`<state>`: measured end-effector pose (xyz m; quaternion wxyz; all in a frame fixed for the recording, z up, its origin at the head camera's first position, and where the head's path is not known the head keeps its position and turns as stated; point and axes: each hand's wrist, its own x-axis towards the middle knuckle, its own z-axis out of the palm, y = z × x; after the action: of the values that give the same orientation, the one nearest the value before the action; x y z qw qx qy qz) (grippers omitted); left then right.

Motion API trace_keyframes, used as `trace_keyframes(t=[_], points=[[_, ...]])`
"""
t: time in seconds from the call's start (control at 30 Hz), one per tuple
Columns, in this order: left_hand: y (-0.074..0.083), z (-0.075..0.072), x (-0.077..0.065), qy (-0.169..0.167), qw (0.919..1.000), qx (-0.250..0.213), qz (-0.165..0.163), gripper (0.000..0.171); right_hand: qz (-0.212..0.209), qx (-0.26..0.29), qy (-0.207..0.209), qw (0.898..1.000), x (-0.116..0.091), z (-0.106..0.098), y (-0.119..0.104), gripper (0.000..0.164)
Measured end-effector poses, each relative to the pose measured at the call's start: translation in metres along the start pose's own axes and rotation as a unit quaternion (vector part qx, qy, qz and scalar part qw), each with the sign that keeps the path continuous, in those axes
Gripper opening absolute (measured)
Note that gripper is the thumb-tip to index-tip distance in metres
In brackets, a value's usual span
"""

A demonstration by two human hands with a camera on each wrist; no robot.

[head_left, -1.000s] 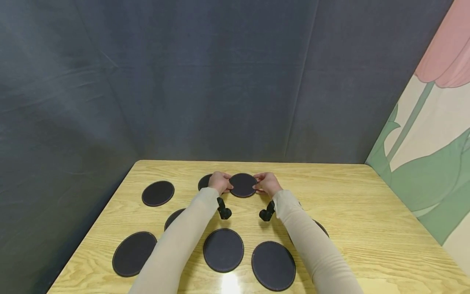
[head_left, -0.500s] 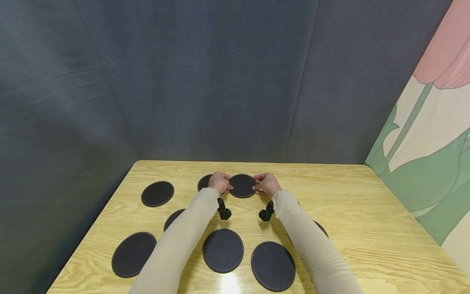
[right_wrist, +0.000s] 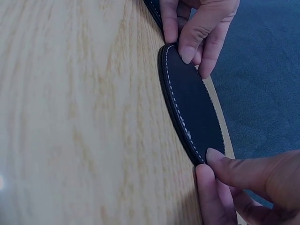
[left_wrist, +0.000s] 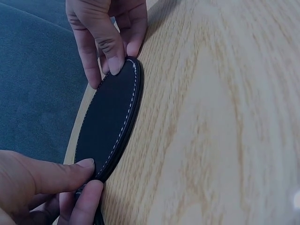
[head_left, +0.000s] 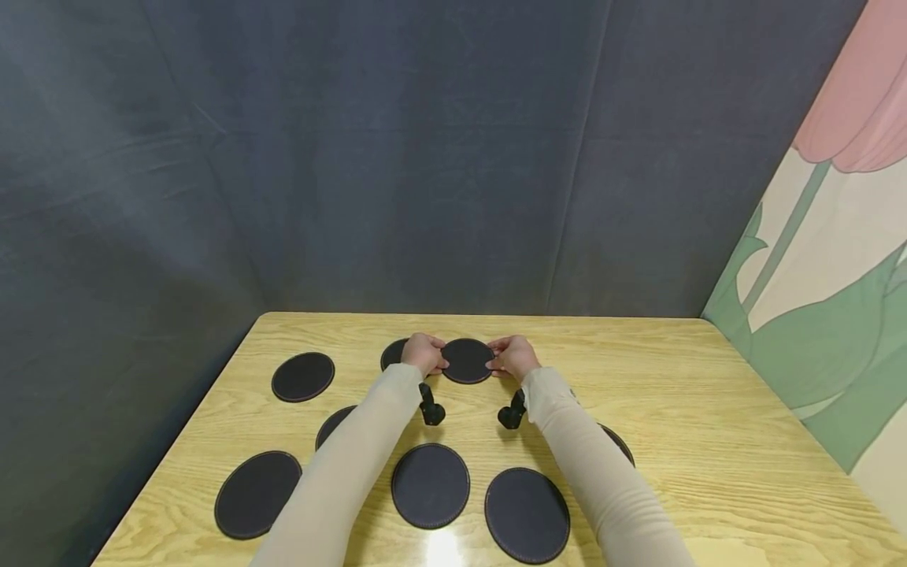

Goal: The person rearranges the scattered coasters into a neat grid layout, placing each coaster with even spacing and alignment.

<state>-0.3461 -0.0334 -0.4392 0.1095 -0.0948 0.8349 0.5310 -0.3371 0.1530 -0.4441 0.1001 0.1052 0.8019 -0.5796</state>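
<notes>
Far back on the table, both hands hold one round black coaster [head_left: 468,361] from opposite sides. White stitching runs along its rim, and its edge looks double-layered in the wrist views. My left hand [head_left: 423,353] has its thumb on top at the left rim, with fingers against the edge. At the right rim my right hand [head_left: 516,357] grips likewise, its thumb [right_wrist: 218,158] over the stitching. The coaster lies low over the wood in the left wrist view. Another black coaster [head_left: 392,353] is partly hidden behind the left hand.
Several more black coasters lie spread on the wooden table [head_left: 708,441], including one at the far left [head_left: 303,376] and one at the front right [head_left: 527,515]. The sleeves partly cover two others. A dark curtain [head_left: 425,157] hangs behind the table's back edge.
The head view has shifted very slightly. Both hands and the coaster between them keep the same place and hold.
</notes>
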Motion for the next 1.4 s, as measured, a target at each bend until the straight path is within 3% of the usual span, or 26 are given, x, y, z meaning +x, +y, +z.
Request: trace_keyframes(t=[0.37,0.8,0.93,1.1,1.27,1.4], points=[[0.003,0.000,-0.008,0.001,1.0000,0.005,0.007,0.041,-0.004,-0.006,-0.004,1.000,-0.002,-0.001,0.000,0.047],[0.001,0.002,-0.001,0.005,0.9997,0.023,0.002,0.043,-0.004,-0.005,-0.010,1.000,0.002,-0.001,0.001,0.047],[-0.003,0.000,-0.003,0.002,0.9998,-0.005,0.020,0.042,-0.009,0.001,-0.023,1.000,-0.003,-0.004,-0.001,0.045],[-0.006,-0.005,-0.010,-0.009,0.9963,-0.074,0.041,0.038,-0.017,0.023,-0.048,0.998,-0.009,-0.013,-0.006,0.044],[-0.003,-0.014,-0.020,-0.046,0.9882,-0.141,0.040,0.039,-0.029,0.059,-0.084,0.994,-0.016,-0.023,-0.011,0.046],[0.002,-0.022,-0.024,-0.083,0.9849,-0.145,0.045,0.042,-0.055,0.079,-0.115,0.989,-0.026,-0.030,-0.018,0.047]])
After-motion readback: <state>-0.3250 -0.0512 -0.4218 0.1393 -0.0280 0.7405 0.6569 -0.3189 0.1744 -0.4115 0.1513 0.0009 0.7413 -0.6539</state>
